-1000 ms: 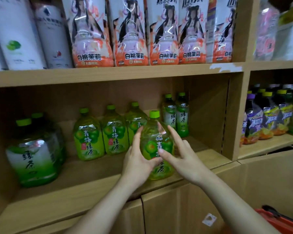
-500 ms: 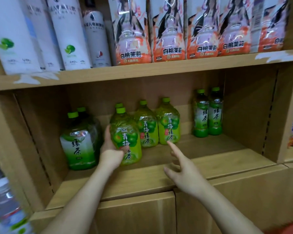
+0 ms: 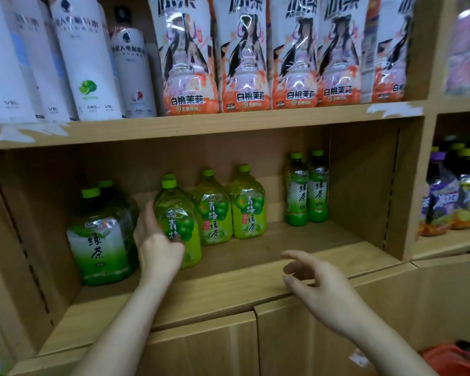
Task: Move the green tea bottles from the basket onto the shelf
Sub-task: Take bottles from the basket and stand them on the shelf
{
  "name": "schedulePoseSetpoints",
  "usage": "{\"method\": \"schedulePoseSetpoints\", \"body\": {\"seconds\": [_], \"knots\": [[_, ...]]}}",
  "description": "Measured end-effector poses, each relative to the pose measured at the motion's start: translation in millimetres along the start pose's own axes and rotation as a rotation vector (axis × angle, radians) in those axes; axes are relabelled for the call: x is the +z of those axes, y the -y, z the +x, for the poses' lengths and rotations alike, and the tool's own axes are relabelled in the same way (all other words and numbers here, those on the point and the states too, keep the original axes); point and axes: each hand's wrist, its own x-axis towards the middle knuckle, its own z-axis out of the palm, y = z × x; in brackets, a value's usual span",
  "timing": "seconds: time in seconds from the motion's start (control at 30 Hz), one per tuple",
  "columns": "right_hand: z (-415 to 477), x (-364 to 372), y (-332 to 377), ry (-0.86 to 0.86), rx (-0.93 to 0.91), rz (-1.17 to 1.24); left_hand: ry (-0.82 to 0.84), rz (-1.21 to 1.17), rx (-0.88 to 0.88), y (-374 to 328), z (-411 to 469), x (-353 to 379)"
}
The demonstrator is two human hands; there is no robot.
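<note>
Middle shelf (image 3: pixel 296 248), left to right:
- Two large green tea jugs (image 3: pixel 101 240) stand at the far left, one behind the other
- Left hand (image 3: pixel 158 245) holds the front plum tea bottle (image 3: pixel 178 223): thumb across the label, fingers up its left side, a loose grip. The bottle is upright with its base on the shelf, and another cap shows right behind it
- Two matching bottles (image 3: pixel 215 210) stand just beside it in a row
- Slim green tea pair (image 3: pixel 307 189) stands apart, nearer the right wall
- Right hand (image 3: pixel 318 283) is empty over the shelf's front edge, fingers relaxed and spread
- Basket (image 3: pixel 451 359) shows only as a red corner at bottom right, contents hidden

Judgement: this bottle is as good as placed. What remains cannot be counted from here
</note>
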Motion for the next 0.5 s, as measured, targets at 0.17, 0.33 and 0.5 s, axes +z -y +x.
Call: {"method": "schedulePoseSetpoints", "body": {"seconds": [0.17, 0.33, 0.5], "knots": [[-32.0, -54.1, 2.9, -0.009, 0.018, -0.102, 0.146, -0.229, 0.440, -57.5, -58.2, 7.5], [-82.2, -99.0, 1.9, 0.001, 0.075, -0.294, 0.531, -0.413, 0.480, -102.8, -130.8, 31.7], [-152.3, -149.2, -22.9, 0.049, 0.247, -0.502, 0.786, -0.489, 0.554, -141.5, -209.2, 66.7]]}}
